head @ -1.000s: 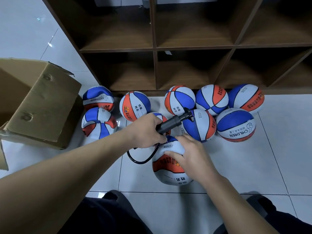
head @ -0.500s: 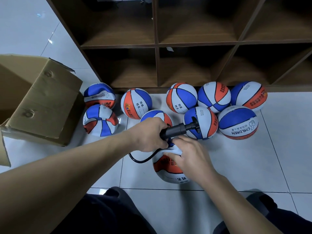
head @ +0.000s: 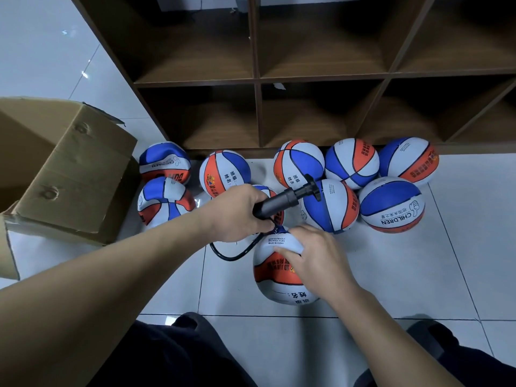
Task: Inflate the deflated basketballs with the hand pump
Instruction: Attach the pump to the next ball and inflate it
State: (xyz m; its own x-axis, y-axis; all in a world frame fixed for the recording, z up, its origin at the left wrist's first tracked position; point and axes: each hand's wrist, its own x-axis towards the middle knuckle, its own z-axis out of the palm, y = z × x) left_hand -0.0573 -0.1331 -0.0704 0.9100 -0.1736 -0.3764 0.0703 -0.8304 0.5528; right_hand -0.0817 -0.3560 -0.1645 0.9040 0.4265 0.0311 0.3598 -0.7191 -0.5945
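Note:
A white, orange and blue basketball (head: 276,277) lies on the floor tiles in front of my knees. My right hand (head: 315,255) rests on top of it, fingers curved over its upper side near the valve. My left hand (head: 240,213) grips the barrel of a black hand pump (head: 287,199), which points up and right with its T-handle over another ball. The pump's black hose (head: 231,254) loops down and back toward the top of the ball; its tip is hidden by my hands. Several more balls (head: 329,205) crowd behind.
A wooden cubby shelf (head: 257,79) stands behind the row of balls. An open cardboard box (head: 69,177) sits at the left, next to two balls (head: 164,202). White floor tiles (head: 432,275) stretch to the right. My dark trouser knees are at the bottom.
The view has shifted slightly. My left hand with the pump has stayed over the ball, and my right hand has moved a little toward the ball's top.

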